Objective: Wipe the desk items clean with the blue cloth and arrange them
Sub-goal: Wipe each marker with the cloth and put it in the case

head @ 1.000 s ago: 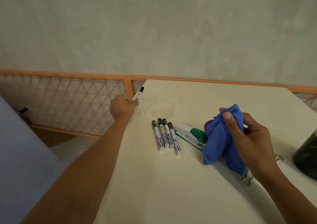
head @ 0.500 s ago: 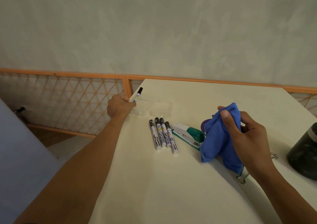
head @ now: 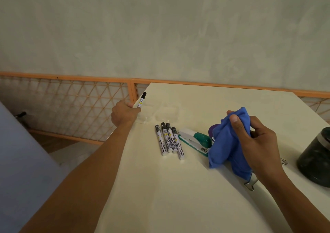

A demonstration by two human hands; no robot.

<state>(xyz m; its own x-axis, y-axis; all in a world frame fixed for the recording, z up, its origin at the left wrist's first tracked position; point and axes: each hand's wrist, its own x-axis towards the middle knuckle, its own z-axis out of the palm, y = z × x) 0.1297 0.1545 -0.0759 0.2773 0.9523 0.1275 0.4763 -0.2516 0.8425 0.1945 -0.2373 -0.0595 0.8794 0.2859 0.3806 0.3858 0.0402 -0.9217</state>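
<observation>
Arm outstretched, left hand [head: 124, 115] grips marker [head: 142, 100]; right hand [head: 259, 143], seemingly raised, clutches blue cloth [head: 225, 143].

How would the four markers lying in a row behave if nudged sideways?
Likely to roll: the four markers have round barrels and lie flat on the smooth desk. Probably light and stiff, as slim capped pens. They lie side by side, seemingly touching, so one nudge would probably shift the whole row.

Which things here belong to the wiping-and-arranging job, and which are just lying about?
Job: blue cloth in right hand; marker in left hand; four markers in a row; green-and-white stapler; binder clip.
Lying about: dark jar; orange lattice railing.
</observation>
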